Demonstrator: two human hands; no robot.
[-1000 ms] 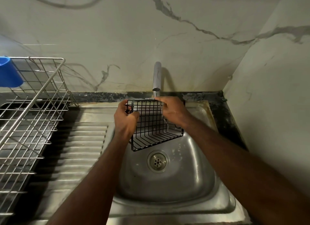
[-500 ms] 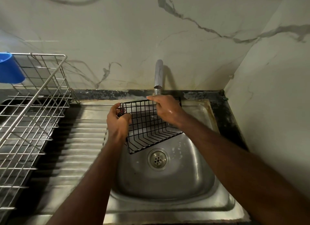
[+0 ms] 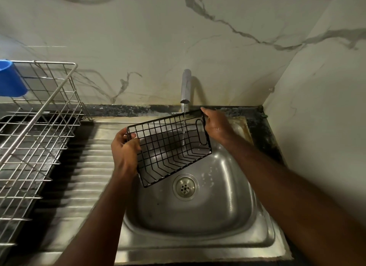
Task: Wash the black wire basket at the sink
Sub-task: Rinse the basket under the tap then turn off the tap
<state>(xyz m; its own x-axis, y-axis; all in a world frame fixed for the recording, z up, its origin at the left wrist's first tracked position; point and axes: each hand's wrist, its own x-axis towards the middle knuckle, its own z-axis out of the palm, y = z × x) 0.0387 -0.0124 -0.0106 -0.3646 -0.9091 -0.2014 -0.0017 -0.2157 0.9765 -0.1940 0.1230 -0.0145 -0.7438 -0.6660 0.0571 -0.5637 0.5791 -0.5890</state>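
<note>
Currently, working outward from the viewer: the sink (image 3: 198, 244) lies directly below, its drain (image 3: 184, 187) at centre. Just past the drain, toward 11 o'clock, the black wire basket (image 3: 170, 152) is held in the air over the bowl, tilted, open side up. The left hand (image 3: 123, 150) grips its 9 o'clock end, fingers curled round the rim wire. The right hand (image 3: 215, 125) pinches the 2 o'clock corner beside the looped handle.

Against a second ago, the right hand has shifted from the middle of the top rim to that far corner, and the basket has been swung wider and flatter. Consequently the water stream (image 3: 184, 123) from the tap (image 3: 186, 85), at 12 o'clock, now falls unobstructed through the right-hand mesh.

Judgement: rinsing is under way; the left portion is not yet under the flow.

At 9 o'clock a steel dish rack (image 3: 39, 117) stands on the table, with a blue cup (image 3: 10, 79) at its far corner.
</note>
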